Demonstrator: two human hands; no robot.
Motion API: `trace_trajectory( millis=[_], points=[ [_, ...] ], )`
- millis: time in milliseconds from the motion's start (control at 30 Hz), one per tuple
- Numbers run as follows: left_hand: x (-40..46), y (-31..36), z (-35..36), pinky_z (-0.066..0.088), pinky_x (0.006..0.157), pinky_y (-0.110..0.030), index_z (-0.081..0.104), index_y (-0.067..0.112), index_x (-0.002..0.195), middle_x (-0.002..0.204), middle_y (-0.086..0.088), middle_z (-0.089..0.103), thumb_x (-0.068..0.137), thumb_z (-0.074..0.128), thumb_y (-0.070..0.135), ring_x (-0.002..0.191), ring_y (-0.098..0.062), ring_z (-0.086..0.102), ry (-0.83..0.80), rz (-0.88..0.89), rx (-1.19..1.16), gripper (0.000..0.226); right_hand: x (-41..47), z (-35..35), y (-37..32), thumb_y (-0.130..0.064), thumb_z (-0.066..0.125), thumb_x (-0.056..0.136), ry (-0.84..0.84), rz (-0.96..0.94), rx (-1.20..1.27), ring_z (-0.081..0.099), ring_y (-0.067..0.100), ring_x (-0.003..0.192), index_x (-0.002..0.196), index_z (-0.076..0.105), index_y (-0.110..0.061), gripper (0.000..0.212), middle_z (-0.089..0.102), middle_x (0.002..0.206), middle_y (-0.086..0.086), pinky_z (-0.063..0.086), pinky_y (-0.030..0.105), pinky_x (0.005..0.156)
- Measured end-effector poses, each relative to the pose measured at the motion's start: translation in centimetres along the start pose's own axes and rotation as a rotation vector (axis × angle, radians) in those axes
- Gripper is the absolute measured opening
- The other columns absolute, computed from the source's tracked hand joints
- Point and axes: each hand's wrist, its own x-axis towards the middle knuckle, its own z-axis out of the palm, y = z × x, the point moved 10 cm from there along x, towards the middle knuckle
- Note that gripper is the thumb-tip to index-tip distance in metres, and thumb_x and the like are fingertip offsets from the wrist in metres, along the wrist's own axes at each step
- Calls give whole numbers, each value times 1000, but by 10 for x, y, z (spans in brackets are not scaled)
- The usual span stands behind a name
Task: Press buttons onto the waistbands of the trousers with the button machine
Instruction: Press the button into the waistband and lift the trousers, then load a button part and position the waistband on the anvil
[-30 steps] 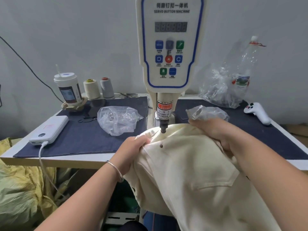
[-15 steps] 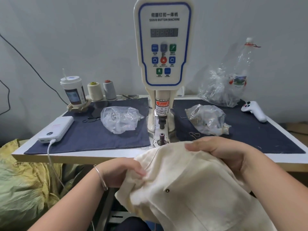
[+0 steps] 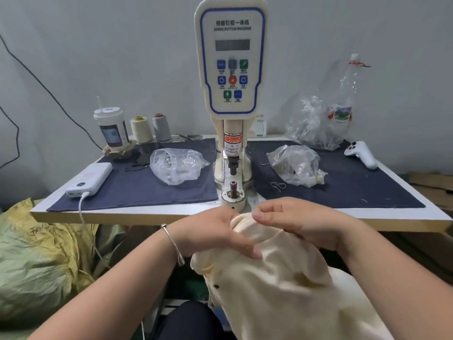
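Observation:
Cream trousers (image 3: pixel 282 285) lie bunched over my lap, below the table's front edge. A dark button (image 3: pixel 216 286) shows on the cloth at lower left. My left hand (image 3: pixel 210 231) grips a fold of the cloth, thumb on top. My right hand (image 3: pixel 301 219) pinches the upper edge of the cloth just in front of the machine. The white button machine (image 3: pixel 231 69) stands at the table's middle, and its lower die (image 3: pixel 233 186) and punch (image 3: pixel 232 165) are bare, with the cloth clear of them.
Two clear bags of button parts (image 3: pixel 176 165) (image 3: pixel 296 165) lie left and right of the machine on dark cloth (image 3: pixel 137 190). A power bank (image 3: pixel 90 179), cup (image 3: pixel 111 128), thread cones (image 3: pixel 141 128), white controller (image 3: pixel 361 153) and plastic bottle (image 3: pixel 343 104) sit around. A yellow-green sack (image 3: pixel 36 261) is at left.
The trousers have come off the machine's die and down toward my lap. Both hands moved back with the cloth and closer together. The pressed button now sits lower on the cloth.

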Motion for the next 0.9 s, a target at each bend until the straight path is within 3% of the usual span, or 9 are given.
trace_trajectory(
  millis=[167,300,367,500,567,633,733,900],
  points=[
    [-20,17,17,54,60,-20,73,15,80,76,0,71,72,70,2,66,-12,68,-211,82,-239,15,-27,10,0,-9,76,75,-367,81,-164,67,22,95,109,67,-8,35,70,108,11,53,27,78],
    [-37,32,40,55,60,-14,73,12,96,84,4,75,81,44,-23,71,-5,71,-444,103,-386,48,-38,11,-16,9,71,74,-456,64,-197,69,22,93,110,65,-2,38,71,105,13,55,26,75],
    [-43,39,41,57,68,-18,68,6,107,93,0,75,77,44,-25,81,-8,72,-526,143,-466,49,-41,13,-25,10,69,75,-469,27,-120,68,25,96,114,63,0,41,69,109,17,56,29,78],
    [-41,34,25,57,76,-30,68,6,111,99,-8,73,68,65,-4,89,-20,71,-414,160,-409,45,-42,17,-38,0,65,80,-456,-43,106,70,22,90,111,67,-4,31,71,102,12,57,30,77],
    [-35,34,13,55,87,-36,65,10,123,117,-14,67,71,74,10,104,-27,66,-294,174,-448,53,-36,7,-41,-12,70,83,-326,-68,176,70,21,81,106,69,-6,24,71,97,11,57,30,71],
    [-27,36,-1,51,94,-41,61,10,129,128,-19,61,73,81,28,115,-33,60,-141,160,-473,63,-28,-12,-42,-30,74,81,-137,-95,145,68,23,79,101,72,-7,31,71,96,15,57,31,69],
    [-17,45,-8,53,88,-34,66,10,123,123,-17,66,79,77,20,112,-30,64,-16,176,-448,46,-21,-30,-43,-41,71,79,15,-117,129,64,31,89,106,70,-3,47,67,108,26,54,36,75],
    [-1,37,-7,54,90,-35,67,2,115,117,-22,67,78,70,6,103,-29,66,115,154,-384,38,-20,-38,-36,-21,69,84,-15,-118,260,70,26,82,108,71,-2,31,71,98,19,56,30,67]
  ],
)
